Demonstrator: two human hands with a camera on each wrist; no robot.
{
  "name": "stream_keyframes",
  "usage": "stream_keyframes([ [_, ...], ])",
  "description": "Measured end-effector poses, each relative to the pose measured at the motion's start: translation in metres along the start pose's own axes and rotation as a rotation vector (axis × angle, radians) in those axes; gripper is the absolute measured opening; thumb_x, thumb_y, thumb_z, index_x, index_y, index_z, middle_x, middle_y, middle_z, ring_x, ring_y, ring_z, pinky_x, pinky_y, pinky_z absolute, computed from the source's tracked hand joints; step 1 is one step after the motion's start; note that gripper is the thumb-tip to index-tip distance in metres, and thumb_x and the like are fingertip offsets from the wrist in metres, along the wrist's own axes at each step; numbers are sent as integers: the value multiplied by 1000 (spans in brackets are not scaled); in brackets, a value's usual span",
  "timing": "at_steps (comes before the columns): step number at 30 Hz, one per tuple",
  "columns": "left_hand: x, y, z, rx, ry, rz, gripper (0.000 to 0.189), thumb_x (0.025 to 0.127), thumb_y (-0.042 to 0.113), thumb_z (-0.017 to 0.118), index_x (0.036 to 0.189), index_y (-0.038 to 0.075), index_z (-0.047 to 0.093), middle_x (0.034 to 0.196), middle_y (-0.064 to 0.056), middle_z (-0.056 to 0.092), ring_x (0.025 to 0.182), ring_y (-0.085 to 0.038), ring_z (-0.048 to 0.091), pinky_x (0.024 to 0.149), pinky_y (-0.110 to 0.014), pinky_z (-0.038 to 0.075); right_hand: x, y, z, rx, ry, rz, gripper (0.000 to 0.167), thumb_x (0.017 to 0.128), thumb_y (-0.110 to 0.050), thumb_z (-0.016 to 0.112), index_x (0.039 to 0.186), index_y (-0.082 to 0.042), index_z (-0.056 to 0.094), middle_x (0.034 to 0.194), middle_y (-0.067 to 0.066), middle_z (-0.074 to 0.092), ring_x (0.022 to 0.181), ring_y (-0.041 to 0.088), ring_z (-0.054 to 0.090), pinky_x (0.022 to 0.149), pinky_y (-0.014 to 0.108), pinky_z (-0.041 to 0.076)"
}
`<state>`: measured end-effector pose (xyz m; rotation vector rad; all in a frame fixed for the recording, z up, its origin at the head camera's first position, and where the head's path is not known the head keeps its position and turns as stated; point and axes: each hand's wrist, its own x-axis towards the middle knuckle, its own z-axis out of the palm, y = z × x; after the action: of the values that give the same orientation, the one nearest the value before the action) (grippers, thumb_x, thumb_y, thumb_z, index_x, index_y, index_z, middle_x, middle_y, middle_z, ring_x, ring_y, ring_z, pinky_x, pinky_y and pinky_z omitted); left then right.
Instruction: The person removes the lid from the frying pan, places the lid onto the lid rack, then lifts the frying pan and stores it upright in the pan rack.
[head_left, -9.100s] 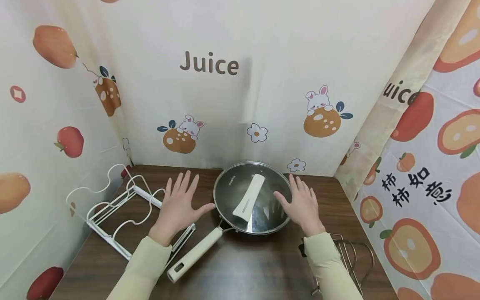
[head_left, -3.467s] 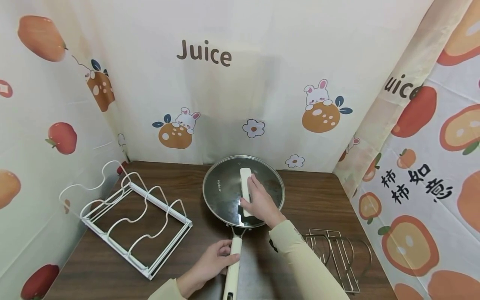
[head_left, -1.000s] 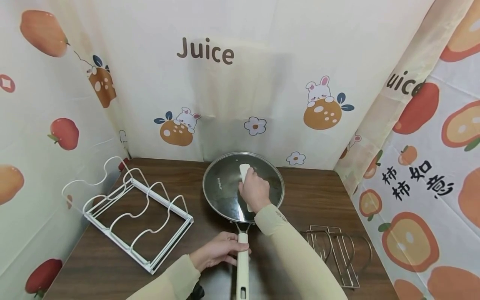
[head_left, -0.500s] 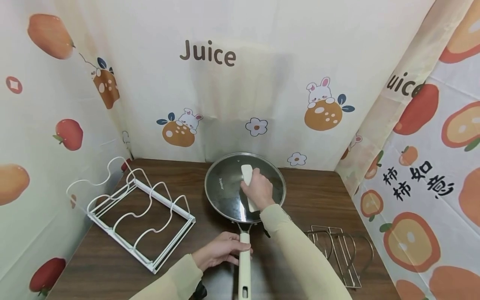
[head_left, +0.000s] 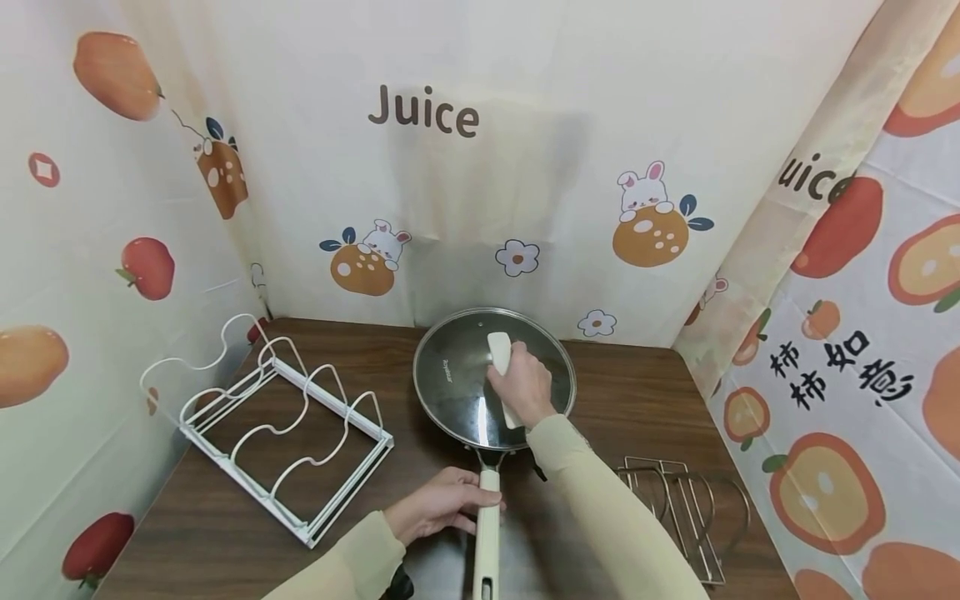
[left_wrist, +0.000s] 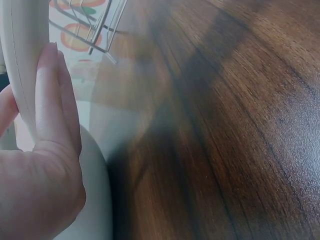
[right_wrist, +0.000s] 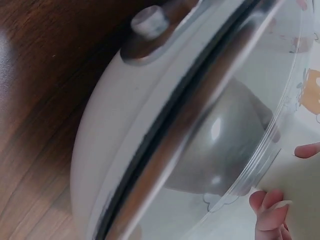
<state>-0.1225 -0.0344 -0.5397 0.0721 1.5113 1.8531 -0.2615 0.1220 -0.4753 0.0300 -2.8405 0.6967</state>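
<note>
A frying pan (head_left: 480,460) with a cream handle (head_left: 487,533) sits at the middle of the table, its handle pointing toward me. A glass lid (head_left: 457,408) with a dark metal-edged rim covers it. My left hand (head_left: 442,502) grips the handle near the pan, thumb on top and fingers underneath. In the left wrist view the fingers (left_wrist: 52,95) lie along its side. My right hand (head_left: 525,383) is wrapped round the lid's upright cream handle (head_left: 498,350). The right wrist view shows the lid's rim (right_wrist: 180,140) on the pan's pale side (right_wrist: 107,135), with fingertips at the lid handle.
A white wire rack (head_left: 288,450) with wavy dividers lies on the left of the wooden table (head_left: 420,567). On the right, partly behind my right sleeve, is a metal wire rack (head_left: 682,508). Fruit-printed cloth (head_left: 517,167) hangs behind and at both sides.
At first both hands hovered open by the pan. Its handle has swung from the left-front toward me, my left hand took hold of it, and my right hand closed round the lid handle.
</note>
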Motion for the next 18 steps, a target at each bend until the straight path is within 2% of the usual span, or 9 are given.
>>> stream_keyframes([
  [10,0,0,1,1,-20,-3,22,96,16,71,107,-2,68,107,-15,78,87,-15,74,75,-34,64,-2,-1,-17,32,20,1,56,89,-41,75,128,-4,60,98,15,76,77,29,70,68,42,55],
  [18,2,-1,4,-1,-7,-4,23,96,17,71,109,-2,67,108,-14,77,87,-14,74,76,-35,65,-2,-5,-33,65,10,-12,55,90,-41,75,129,-5,59,99,14,75,75,27,69,64,37,54],
])
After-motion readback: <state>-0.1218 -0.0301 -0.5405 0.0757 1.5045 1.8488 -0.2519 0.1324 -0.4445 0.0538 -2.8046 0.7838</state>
